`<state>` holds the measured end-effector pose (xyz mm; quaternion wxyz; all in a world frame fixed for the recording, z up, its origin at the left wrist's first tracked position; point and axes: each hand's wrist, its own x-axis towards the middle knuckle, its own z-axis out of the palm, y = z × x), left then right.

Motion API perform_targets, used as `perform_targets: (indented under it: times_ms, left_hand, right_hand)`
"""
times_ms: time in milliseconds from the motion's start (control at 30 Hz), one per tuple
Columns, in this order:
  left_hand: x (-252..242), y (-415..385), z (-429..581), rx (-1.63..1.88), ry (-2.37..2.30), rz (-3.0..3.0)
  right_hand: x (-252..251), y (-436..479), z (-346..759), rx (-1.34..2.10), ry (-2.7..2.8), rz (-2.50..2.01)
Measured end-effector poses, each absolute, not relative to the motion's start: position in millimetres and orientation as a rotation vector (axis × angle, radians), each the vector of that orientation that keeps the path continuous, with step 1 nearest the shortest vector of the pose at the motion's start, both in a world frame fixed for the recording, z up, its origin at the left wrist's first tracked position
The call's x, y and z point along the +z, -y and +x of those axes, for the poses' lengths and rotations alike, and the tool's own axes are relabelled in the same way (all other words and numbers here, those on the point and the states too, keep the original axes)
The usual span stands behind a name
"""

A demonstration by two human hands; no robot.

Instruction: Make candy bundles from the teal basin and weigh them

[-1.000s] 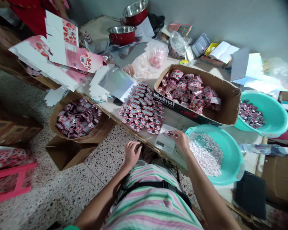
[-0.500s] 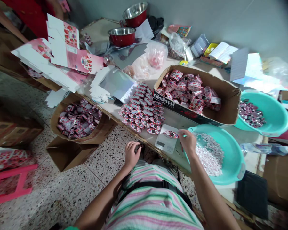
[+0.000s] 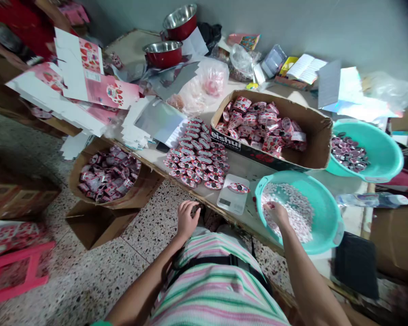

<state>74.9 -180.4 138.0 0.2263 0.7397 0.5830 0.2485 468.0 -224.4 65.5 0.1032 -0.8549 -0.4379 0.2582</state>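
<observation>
My right hand is down in the teal basin, at the small white-pink pieces; its fingertips are hidden among them. My left hand hangs in front of the table edge with its fingers curled; something small and dark shows at the fingertips, too small to name. On the white scale lies one oval red-and-white container. Left of the scale, rows of similar containers cover the table. Behind them a cardboard box holds many pink-red packs.
A second teal basin holds dark-pink pieces. A bottle lies beside the basins. At left are an open carton of packs and flat printed cardboard. Red bowls stand behind. A person in red is at upper left.
My right hand has moved from beside the scale to the right, into the teal basin. My left hand has stayed in place. The view has shifted slightly.
</observation>
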Motion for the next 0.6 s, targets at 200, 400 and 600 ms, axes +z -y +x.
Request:
perform_targets:
  times_ms: [200,400,600]
  left_hand:
    - [138.3,180.3,78.5,0.685,-1.585,2.055]
    - [138.2,180.5,81.3,0.68,-1.58,2.06]
    - [136.2,179.4,83.2,0.669,-1.582,2.058]
  right_hand:
    - [68.4,221.1,475.8,0.843,1.318,-2.531]
    - [69.2,215.2,472.2,0.834,1.41,-2.524]
    - [75.6,220.4,470.0,0.763,1.439,-2.551]
